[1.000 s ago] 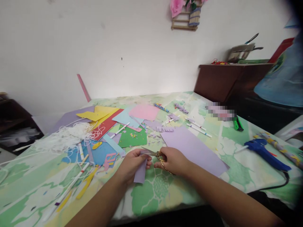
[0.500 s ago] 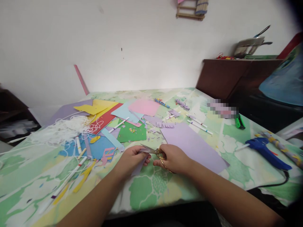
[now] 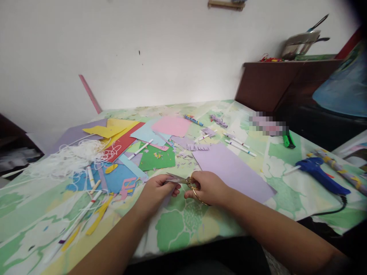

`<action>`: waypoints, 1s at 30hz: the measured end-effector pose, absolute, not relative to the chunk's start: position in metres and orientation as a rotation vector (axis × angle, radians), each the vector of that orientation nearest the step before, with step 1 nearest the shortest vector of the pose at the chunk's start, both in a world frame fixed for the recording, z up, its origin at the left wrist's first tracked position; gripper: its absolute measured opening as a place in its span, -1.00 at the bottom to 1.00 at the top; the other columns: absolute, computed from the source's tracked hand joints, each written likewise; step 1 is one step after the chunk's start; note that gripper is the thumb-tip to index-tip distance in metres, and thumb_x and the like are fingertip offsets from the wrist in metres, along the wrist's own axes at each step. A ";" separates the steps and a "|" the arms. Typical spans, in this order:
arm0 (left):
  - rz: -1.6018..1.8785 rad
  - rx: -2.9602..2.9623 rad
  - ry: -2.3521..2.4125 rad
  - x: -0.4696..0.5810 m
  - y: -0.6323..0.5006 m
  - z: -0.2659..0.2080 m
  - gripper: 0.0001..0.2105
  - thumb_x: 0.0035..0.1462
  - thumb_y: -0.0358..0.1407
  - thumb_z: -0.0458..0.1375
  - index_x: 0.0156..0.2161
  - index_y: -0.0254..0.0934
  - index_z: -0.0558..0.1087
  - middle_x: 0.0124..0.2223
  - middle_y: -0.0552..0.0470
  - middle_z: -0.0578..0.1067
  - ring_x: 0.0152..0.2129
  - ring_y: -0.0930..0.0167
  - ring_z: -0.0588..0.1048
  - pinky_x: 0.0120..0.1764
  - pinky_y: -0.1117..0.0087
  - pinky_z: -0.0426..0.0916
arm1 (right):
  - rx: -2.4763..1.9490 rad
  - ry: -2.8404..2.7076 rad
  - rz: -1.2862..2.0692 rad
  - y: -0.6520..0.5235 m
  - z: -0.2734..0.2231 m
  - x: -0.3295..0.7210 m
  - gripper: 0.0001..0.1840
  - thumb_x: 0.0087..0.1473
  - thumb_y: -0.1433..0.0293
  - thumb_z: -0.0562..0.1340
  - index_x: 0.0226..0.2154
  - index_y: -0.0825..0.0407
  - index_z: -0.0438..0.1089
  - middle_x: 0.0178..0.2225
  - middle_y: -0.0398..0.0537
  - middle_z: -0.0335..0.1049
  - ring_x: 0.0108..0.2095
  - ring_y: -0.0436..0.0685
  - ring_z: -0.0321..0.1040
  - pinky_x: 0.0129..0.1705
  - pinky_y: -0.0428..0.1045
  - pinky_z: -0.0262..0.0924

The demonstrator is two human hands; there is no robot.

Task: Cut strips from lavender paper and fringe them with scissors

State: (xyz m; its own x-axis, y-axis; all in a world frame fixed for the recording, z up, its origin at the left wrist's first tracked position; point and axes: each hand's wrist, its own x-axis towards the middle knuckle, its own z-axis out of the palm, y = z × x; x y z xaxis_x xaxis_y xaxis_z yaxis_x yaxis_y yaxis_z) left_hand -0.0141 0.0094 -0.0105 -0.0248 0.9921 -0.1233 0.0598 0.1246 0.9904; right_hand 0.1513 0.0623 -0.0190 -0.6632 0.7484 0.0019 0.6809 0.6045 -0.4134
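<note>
My right hand grips a pair of gold-handled scissors, its fingers through the loops. The blades point left, slightly apart, at my left hand. Pinched in my left hand is a strip of purple paper, mostly hidden by the fingers. Just beyond the right hand lies a large purple sheet. A fringed purple strip rests past its upper left corner, and a green sheet with small paper scraps lies beyond the left hand.
A tangle of white string, a red sheet and several markers spread over the left side. On the right are a blue glue gun, a decorated stick and a green cutter. A dark cabinet stands behind.
The view has tilted down and turned slightly, so the background sits higher in the frame. Both hands stay together at the scissors; less of the purple strip shows below my left hand.
</note>
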 end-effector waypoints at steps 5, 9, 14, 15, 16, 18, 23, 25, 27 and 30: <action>1.084 1.130 1.354 -0.014 0.009 -0.009 -0.91 -0.16 -0.39 0.06 -0.52 -0.30 0.42 -0.60 0.08 0.40 -0.66 0.51 0.35 -0.56 0.50 0.22 | -1.177 -2.647 0.512 0.063 -0.021 0.152 -0.49 -0.27 -0.08 0.04 -0.52 0.04 0.21 -0.55 -0.13 0.22 -0.56 -0.04 0.08 -0.59 -0.12 -0.20; 1.107 1.134 1.382 -0.014 0.009 -0.009 -0.92 -0.17 -0.37 0.09 -0.55 -0.31 0.42 -0.59 0.06 0.42 -0.65 0.49 0.36 -0.54 0.49 0.24 | -1.176 -2.657 0.492 0.065 -0.022 0.151 -0.48 -0.28 -0.09 0.03 -0.54 0.04 0.22 -0.57 -0.13 0.22 -0.57 -0.03 0.08 -0.59 -0.12 -0.21; 1.080 1.120 1.392 -0.017 0.009 -0.011 -0.92 -0.17 -0.36 0.10 -0.55 -0.31 0.43 -0.60 0.06 0.42 -0.65 0.48 0.37 -0.56 0.50 0.24 | -1.162 -2.668 0.457 0.066 -0.022 0.151 -0.44 -0.30 -0.14 -0.01 -0.56 0.04 0.21 -0.57 -0.13 0.23 -0.57 -0.03 0.08 -0.60 -0.11 -0.22; 1.069 1.122 1.397 -0.018 0.009 -0.011 -0.92 -0.16 -0.36 0.10 -0.54 -0.31 0.43 -0.61 0.06 0.42 -0.65 0.49 0.37 -0.56 0.50 0.24 | -1.160 -2.673 0.439 0.067 -0.023 0.152 -0.43 -0.30 -0.14 -0.01 -0.55 0.04 0.22 -0.57 -0.13 0.23 -0.57 -0.03 0.09 -0.60 -0.11 -0.22; 1.056 1.125 1.402 -0.019 0.009 -0.011 -0.91 -0.16 -0.35 0.10 -0.53 -0.32 0.43 -0.61 0.06 0.42 -0.65 0.49 0.37 -0.56 0.50 0.24 | -1.160 -2.677 0.424 0.067 -0.023 0.152 -0.42 -0.30 -0.14 -0.01 -0.54 0.04 0.22 -0.57 -0.12 0.24 -0.57 -0.02 0.10 -0.60 -0.11 -0.22; 1.036 1.128 1.409 -0.019 0.009 -0.011 -0.91 -0.16 -0.35 0.10 -0.54 -0.32 0.43 -0.61 0.05 0.42 -0.65 0.48 0.38 -0.56 0.50 0.24 | -1.155 -2.687 0.397 0.067 -0.023 0.152 -0.41 -0.30 -0.14 -0.02 -0.53 0.04 0.23 -0.56 -0.11 0.25 -0.56 -0.01 0.11 -0.59 -0.10 -0.22; 1.015 1.126 1.389 -0.021 0.008 -0.011 -0.91 -0.16 -0.34 0.11 -0.54 -0.33 0.41 -0.59 0.06 0.43 -0.65 0.49 0.37 -0.56 0.50 0.23 | -1.125 -2.707 0.290 0.068 -0.025 0.154 -0.39 -0.29 -0.15 -0.06 -0.54 0.05 0.24 -0.56 -0.11 0.27 -0.54 -0.01 0.15 -0.58 -0.10 -0.22; 0.998 1.135 1.376 -0.021 0.008 -0.011 -0.91 -0.15 -0.33 0.10 -0.53 -0.33 0.41 -0.59 0.08 0.43 -0.65 0.51 0.37 -0.56 0.51 0.22 | -1.114 -2.708 0.257 0.068 -0.025 0.154 -0.39 -0.28 -0.15 -0.07 -0.53 0.04 0.24 -0.55 -0.12 0.28 -0.54 -0.01 0.15 -0.58 -0.11 -0.21; 0.997 1.136 1.372 -0.022 0.008 -0.012 -0.90 -0.14 -0.33 0.10 -0.54 -0.32 0.40 -0.60 0.09 0.42 -0.65 0.52 0.37 -0.55 0.52 0.22 | -1.114 -2.709 0.246 0.068 -0.025 0.154 -0.39 -0.28 -0.16 -0.08 -0.54 0.04 0.23 -0.55 -0.13 0.29 -0.54 -0.01 0.16 -0.58 -0.11 -0.21; 1.005 1.117 1.369 -0.022 0.009 -0.012 -0.91 -0.14 -0.33 0.11 -0.53 -0.32 0.40 -0.59 0.10 0.43 -0.64 0.53 0.37 -0.54 0.52 0.23 | -1.116 -2.708 0.247 0.068 -0.024 0.154 -0.39 -0.28 -0.16 -0.08 -0.55 0.04 0.23 -0.55 -0.13 0.29 -0.55 -0.01 0.16 -0.59 -0.11 -0.21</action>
